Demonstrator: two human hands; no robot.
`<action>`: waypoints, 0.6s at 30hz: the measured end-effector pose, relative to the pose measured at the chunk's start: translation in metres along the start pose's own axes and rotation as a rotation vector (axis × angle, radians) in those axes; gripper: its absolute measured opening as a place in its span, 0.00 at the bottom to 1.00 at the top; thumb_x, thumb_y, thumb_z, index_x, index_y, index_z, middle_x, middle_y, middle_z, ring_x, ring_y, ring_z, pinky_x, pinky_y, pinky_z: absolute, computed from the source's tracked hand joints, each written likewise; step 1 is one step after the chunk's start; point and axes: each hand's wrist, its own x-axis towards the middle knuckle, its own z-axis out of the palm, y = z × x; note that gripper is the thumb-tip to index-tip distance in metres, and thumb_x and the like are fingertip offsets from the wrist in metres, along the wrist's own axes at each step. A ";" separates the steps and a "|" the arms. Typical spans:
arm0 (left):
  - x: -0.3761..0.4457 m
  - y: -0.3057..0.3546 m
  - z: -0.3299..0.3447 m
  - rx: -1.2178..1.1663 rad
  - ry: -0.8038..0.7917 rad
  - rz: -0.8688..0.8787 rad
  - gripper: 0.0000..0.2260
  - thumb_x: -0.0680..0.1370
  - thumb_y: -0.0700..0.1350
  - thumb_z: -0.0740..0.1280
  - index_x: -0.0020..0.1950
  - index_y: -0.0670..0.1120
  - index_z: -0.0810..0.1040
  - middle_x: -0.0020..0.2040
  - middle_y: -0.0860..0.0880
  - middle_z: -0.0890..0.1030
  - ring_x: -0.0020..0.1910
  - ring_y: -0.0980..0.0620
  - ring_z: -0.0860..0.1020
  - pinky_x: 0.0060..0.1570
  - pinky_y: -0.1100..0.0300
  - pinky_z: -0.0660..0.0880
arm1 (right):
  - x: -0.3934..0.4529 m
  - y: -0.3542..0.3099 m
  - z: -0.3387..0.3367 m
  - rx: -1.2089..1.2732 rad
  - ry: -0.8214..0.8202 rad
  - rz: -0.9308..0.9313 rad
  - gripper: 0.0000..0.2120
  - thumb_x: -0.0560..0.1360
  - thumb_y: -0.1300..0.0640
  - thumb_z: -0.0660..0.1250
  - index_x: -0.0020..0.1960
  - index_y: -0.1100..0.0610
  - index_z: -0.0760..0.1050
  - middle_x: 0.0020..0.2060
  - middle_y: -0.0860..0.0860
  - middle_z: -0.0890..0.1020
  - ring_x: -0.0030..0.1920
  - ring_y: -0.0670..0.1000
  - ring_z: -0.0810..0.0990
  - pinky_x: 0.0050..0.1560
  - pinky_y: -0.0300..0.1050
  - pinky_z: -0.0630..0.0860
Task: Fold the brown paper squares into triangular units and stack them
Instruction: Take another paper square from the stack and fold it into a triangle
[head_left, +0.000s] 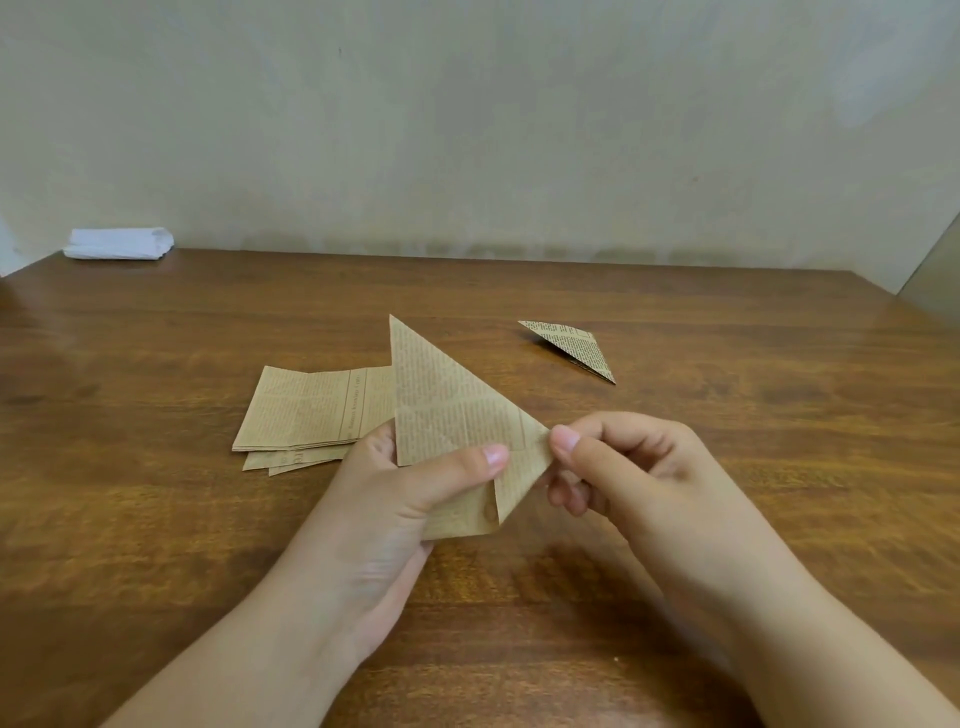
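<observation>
Both my hands hold one folded paper triangle (457, 415) above the table (156, 519). My left hand (395, 499) grips its near edge, thumb on top; my right hand (618, 467) pinches its right corner.

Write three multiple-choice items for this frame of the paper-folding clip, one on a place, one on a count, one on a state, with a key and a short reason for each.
1. Where does the pile of unfolded squares lie?
A. On the table, behind the left hand
B. On the white bundle in the far corner
C. Under the finished triangle

2. How many finished triangles lie apart on the table?
A. None
B. One
C. Three

3. How is the paper being folded held?
A. Flat under one palm
B. Lying untouched
C. Lifted, gripped by both hands

Key:
1 A: the pile sits just beyond the left hand.
2 B: a single finished triangle lies to the far right.
3 C: the left thumb presses its face while the right hand pinches its right corner with the fingers.
</observation>
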 end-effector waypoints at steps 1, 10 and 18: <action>0.000 0.000 0.000 0.000 -0.002 0.004 0.20 0.61 0.37 0.73 0.52 0.45 0.81 0.49 0.43 0.85 0.49 0.46 0.84 0.47 0.54 0.78 | 0.000 0.001 0.000 -0.013 -0.001 -0.007 0.12 0.68 0.49 0.67 0.29 0.53 0.79 0.27 0.50 0.77 0.34 0.50 0.72 0.40 0.47 0.70; -0.003 -0.001 0.002 0.048 -0.027 0.046 0.15 0.64 0.37 0.73 0.51 0.42 0.81 0.47 0.42 0.85 0.47 0.46 0.84 0.43 0.57 0.79 | 0.000 0.004 0.002 -0.098 -0.028 0.024 0.11 0.65 0.47 0.72 0.33 0.55 0.80 0.27 0.50 0.77 0.31 0.48 0.71 0.37 0.45 0.67; -0.003 0.000 -0.001 0.040 -0.023 0.010 0.13 0.65 0.40 0.71 0.50 0.43 0.82 0.47 0.43 0.85 0.45 0.47 0.84 0.41 0.58 0.79 | 0.001 0.005 -0.001 -0.026 -0.033 0.028 0.18 0.65 0.52 0.72 0.36 0.69 0.76 0.26 0.51 0.77 0.29 0.46 0.72 0.35 0.37 0.69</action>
